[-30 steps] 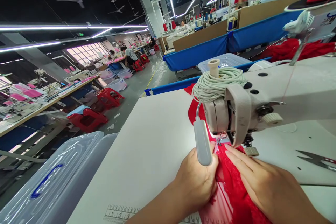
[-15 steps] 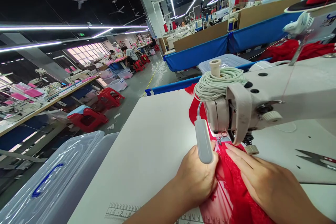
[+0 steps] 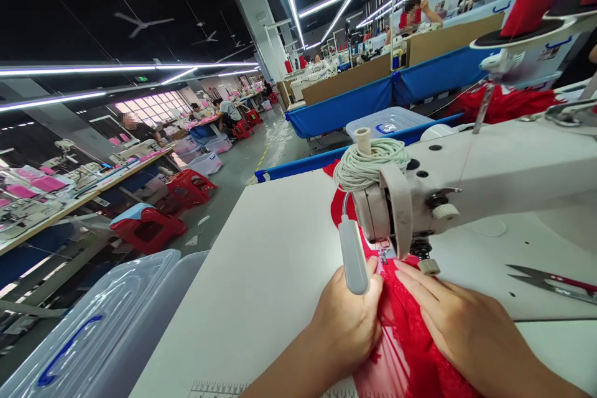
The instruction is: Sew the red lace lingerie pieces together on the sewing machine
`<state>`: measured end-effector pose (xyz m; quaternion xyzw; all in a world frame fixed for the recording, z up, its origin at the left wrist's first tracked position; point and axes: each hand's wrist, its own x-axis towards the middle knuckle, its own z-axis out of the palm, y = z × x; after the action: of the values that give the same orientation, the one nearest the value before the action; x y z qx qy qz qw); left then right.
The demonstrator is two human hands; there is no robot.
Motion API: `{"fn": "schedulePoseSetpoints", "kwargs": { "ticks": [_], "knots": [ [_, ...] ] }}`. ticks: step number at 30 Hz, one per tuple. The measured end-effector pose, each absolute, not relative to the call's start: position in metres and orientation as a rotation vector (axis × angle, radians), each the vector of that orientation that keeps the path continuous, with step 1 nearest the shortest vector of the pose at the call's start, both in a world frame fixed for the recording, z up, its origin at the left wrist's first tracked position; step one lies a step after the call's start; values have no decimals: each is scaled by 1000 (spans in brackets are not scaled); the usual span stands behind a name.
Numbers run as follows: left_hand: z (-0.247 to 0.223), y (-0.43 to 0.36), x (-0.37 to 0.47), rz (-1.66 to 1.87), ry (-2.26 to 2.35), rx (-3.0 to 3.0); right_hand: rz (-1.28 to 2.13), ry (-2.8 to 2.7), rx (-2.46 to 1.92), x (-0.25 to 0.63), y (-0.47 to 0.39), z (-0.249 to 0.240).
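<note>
Since the earlier frame, a dark-clad co-worker has appeared behind the bench at left. Left hand closed on red lace fabric, thumb near the presser foot; right hand flat upon it, fingers extended. Fabric lies on the white table, below the sewing machine head.

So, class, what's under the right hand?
Red lace fabric shows along the thumb side of the right hand; whatever lies beneath the palm is covered.
</note>
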<state>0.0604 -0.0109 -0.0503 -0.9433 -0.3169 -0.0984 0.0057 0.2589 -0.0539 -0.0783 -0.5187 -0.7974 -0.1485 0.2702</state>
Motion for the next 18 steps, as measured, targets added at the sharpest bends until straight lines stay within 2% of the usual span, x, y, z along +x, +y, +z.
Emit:
{"fn": "schedulePoseSetpoints", "kwargs": {
  "ticks": [7, 18],
  "knots": [
    [-56, -10, 54, -280, -809, -2844, -423, -2147, -1400, 260, -54, -82],
    [-53, -11, 56, -309, -823, -2771, -440, -2110, -1367, 257, -55, -73]
  ]
}}
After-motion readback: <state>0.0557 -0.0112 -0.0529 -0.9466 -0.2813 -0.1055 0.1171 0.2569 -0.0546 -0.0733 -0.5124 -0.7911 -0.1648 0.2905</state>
